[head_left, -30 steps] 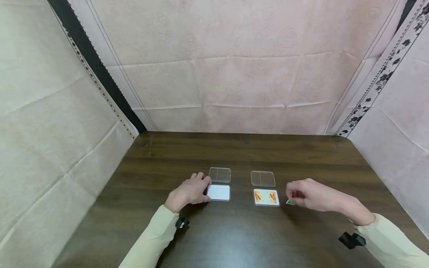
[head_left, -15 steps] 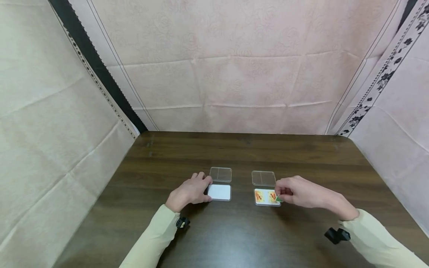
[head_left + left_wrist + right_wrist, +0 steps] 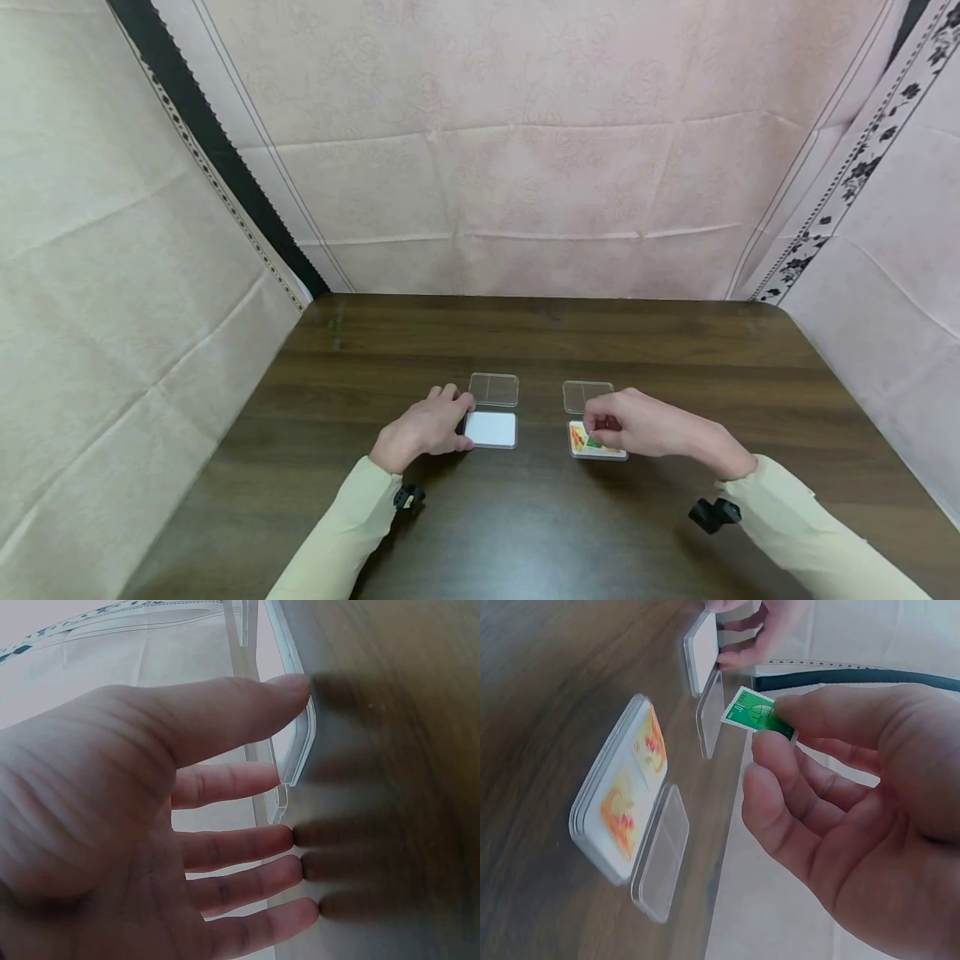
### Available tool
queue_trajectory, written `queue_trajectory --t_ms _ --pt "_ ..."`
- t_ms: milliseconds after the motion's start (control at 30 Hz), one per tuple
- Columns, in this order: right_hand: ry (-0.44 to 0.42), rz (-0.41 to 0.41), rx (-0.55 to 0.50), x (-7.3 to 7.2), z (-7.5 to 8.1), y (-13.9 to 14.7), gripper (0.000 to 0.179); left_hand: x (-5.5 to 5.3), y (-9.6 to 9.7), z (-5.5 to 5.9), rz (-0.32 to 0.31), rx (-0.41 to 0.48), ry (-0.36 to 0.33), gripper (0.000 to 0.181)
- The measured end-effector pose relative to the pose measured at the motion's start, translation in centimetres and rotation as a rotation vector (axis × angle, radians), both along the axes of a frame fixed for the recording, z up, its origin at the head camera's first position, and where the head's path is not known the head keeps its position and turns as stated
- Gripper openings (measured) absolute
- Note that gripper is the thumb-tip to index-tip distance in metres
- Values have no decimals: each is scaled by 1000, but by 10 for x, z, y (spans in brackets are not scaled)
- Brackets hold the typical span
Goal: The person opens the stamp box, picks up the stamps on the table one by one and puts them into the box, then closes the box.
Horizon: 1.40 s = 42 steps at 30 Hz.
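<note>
My right hand (image 3: 645, 423) pinches a small green postage stamp (image 3: 742, 711) with perforated edges between thumb and fingers. In the head view it is over the right-hand clear case (image 3: 607, 859), whose white stack carries two orange-printed stamps (image 3: 622, 814) side by side. My left hand (image 3: 427, 423) rests at the left side of the other case (image 3: 491, 430), filled with a white stack. Its thumb touches the near corner and its index finger reaches the far corner, all fingers fairly straight. The other fingertips rest on the table beside it.
Behind each case lies a clear plastic lid, one at left (image 3: 493, 388) and one at right (image 3: 576, 395), partly covered by my right hand. The dark wooden table (image 3: 525, 533) meets pale cloth hangings (image 3: 525, 208) at its back and sides.
My right hand has carried the green stamp leftward, from beside the right-hand case to over it, covering part of the case and its lid. My left hand has stayed put.
</note>
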State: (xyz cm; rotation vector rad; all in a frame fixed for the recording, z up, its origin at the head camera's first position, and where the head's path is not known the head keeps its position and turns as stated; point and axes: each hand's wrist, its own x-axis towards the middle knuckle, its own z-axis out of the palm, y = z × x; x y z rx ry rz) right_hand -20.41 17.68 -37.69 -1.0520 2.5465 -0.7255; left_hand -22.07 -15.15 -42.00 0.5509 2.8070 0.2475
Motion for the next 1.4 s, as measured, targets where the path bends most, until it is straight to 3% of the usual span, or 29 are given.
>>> queue_trajectory --t_ms 367,700,1000,1400 --pt "-17 20 -36 -6 -8 -23 11 0 0 -1 12 13 -15 53" --pt "28 34 -27 -17 -8 -42 11 0 0 1 12 28 -20 52" --pt "-36 31 -30 -25 -11 -60 8 1 0 0 12 35 -26 52" --pt "-43 53 -50 -39 -24 -82 9 0 0 0 11 29 -15 52"
